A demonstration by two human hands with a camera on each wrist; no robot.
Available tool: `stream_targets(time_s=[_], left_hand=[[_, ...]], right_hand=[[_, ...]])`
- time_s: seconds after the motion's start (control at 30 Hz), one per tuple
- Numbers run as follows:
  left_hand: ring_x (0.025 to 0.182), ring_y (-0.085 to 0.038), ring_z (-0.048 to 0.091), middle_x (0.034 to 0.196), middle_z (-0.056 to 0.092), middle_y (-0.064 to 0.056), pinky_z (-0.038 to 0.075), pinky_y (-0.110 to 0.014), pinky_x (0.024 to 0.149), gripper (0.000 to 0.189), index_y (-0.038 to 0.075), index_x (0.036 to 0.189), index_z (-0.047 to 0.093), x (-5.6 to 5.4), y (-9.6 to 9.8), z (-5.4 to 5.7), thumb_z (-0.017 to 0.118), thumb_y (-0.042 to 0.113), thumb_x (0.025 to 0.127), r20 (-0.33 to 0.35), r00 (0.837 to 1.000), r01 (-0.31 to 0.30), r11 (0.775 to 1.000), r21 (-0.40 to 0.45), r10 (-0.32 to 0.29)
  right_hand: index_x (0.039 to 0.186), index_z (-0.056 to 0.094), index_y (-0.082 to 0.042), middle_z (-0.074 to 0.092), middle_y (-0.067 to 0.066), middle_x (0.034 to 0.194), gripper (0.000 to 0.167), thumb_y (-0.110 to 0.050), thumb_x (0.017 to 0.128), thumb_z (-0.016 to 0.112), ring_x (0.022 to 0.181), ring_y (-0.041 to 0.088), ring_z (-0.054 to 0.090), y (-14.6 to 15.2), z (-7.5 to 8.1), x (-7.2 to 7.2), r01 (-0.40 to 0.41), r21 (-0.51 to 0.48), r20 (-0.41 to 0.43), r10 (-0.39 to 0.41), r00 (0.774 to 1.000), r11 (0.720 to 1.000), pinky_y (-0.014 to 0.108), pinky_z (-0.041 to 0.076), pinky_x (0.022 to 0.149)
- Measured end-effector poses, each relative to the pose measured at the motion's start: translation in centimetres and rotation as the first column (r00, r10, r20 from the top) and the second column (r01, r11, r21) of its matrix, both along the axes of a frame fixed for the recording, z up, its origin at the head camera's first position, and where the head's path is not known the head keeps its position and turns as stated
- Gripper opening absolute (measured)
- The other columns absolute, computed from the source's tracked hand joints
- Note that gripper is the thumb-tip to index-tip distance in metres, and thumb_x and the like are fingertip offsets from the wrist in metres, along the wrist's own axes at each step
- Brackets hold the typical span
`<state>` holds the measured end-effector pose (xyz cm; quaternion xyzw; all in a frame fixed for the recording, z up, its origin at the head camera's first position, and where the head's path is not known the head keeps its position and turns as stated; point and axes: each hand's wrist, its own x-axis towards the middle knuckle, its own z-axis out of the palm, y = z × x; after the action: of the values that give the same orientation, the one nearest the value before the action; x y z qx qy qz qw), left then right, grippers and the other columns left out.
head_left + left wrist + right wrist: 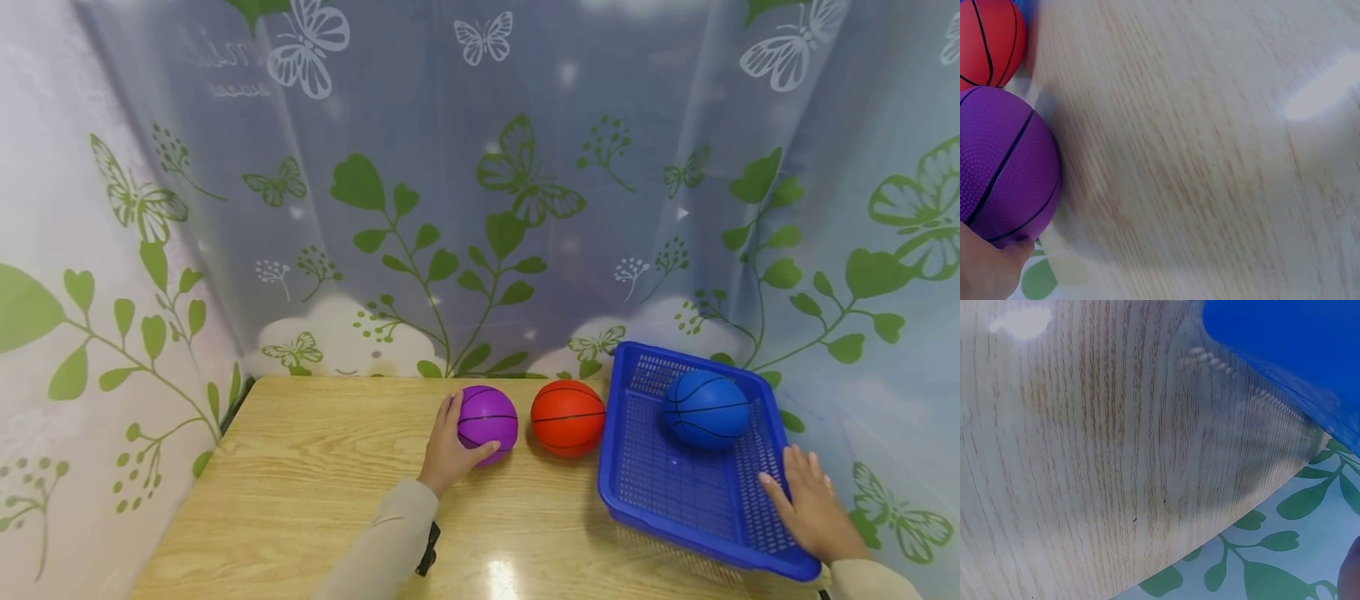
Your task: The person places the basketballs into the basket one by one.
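Note:
My left hand [448,446] holds a small purple basketball [489,417] on the table, thumb across its near side and fingers along its left. In the left wrist view, the thumb touches the lower edge of the purple basketball [1007,165]. Just right of it sits an orange-red basketball [567,418], untouched. A blue plastic basket [667,500] with mesh walls stands at the right with a blue basketball [707,409] inside. On the basket's right rim rests my right hand [813,508], its fingers extended. Only a sliver of that hand shows in the right wrist view.
The wood-grain table [322,467] meets a curtain [420,250] with leaf and butterfly prints at the back and sides. The basket's front corner tilts toward the table's near right. A dark strap [428,550] is at the left wrist.

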<state>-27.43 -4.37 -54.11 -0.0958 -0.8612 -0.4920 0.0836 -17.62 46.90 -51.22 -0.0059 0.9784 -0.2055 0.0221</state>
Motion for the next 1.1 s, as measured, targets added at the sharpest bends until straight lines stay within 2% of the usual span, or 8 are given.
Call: stream_targets(time_s=[0.17, 0.4, 0.6, 0.7, 0.9, 1.1], left_hand=[[0.130, -0.049, 0.038, 0.154, 0.023, -0.022, 0.041, -0.060, 0.098, 0.101, 0.009, 0.152, 0.026, 0.0, -0.1, -0.2, 0.084, 0.034, 0.072, 0.006, 1.000, -0.011, 1.000, -0.003, 0.011], [0.127, -0.051, 0.041, 0.154, 0.023, -0.023, 0.042, -0.061, 0.096, 0.101, 0.009, 0.152, 0.025, 0.0, -0.4, -0.3, 0.083, 0.037, 0.073, 0.002, 1.000, -0.009, 1.000, -0.013, 0.009], [0.123, -0.049, 0.047, 0.149, 0.032, -0.020, 0.045, -0.059, 0.094, 0.098, 0.008, 0.150, 0.030, 0.1, -0.8, -0.4, 0.083, 0.035, 0.073, -0.019, 1.000, -0.009, 1.000, -0.011, 0.009], [0.122, -0.045, 0.049, 0.148, 0.035, -0.017, 0.046, -0.057, 0.094, 0.095, 0.009, 0.149, 0.033, 0.2, -1.1, -0.7, 0.084, 0.031, 0.072, -0.030, 0.999, -0.013, 1.000, 0.023, 0.014], [0.120, -0.039, 0.052, 0.142, 0.043, -0.015, 0.048, -0.053, 0.092, 0.089, 0.009, 0.144, 0.039, 0.1, -1.7, -1.0, 0.086, 0.024, 0.070, -0.048, 0.997, -0.053, 0.993, 0.102, 0.058], [0.121, -0.042, 0.051, 0.143, 0.043, -0.018, 0.047, -0.055, 0.093, 0.089, 0.006, 0.143, 0.040, 0.2, -1.3, -0.2, 0.086, 0.024, 0.069, -0.042, 0.999, -0.020, 0.992, 0.127, 0.026]], right_hand=[[0.142, 0.003, 0.021, -0.004, 0.045, 0.145, 0.072, -0.037, 0.106, 0.025, 0.134, 0.055, -0.017, -0.4, 0.1, 0.2, -0.033, 0.055, -0.052, 0.036, 0.998, 0.998, 0.065, -0.012, 0.107], [0.142, 0.003, 0.021, -0.004, 0.044, 0.145, 0.073, -0.038, 0.105, 0.025, 0.135, 0.054, -0.017, -0.6, 0.2, 0.3, -0.037, 0.063, -0.053, 0.041, 0.998, 0.997, 0.062, -0.014, 0.108], [0.142, 0.004, 0.021, -0.003, 0.044, 0.146, 0.071, -0.036, 0.106, 0.025, 0.135, 0.054, -0.016, -0.7, 0.0, 0.3, -0.047, 0.064, -0.061, 0.051, 0.997, 0.997, 0.058, -0.017, 0.109], [0.142, 0.004, 0.021, -0.003, 0.044, 0.145, 0.070, -0.035, 0.106, 0.025, 0.135, 0.054, -0.015, -0.7, -0.1, 0.2, -0.056, 0.057, -0.067, 0.059, 0.996, 0.997, 0.056, -0.019, 0.109], [0.142, 0.005, 0.022, -0.001, 0.045, 0.145, 0.071, -0.035, 0.106, 0.027, 0.135, 0.056, -0.013, -0.8, -0.3, -0.1, -0.064, 0.056, -0.078, 0.069, 0.995, 0.996, 0.058, -0.016, 0.110], [0.141, 0.001, 0.023, -0.003, 0.047, 0.144, 0.072, -0.034, 0.106, 0.027, 0.134, 0.057, -0.012, -0.5, -0.2, 0.3, -0.055, 0.053, -0.068, 0.059, 0.996, 0.997, 0.056, -0.017, 0.110]])
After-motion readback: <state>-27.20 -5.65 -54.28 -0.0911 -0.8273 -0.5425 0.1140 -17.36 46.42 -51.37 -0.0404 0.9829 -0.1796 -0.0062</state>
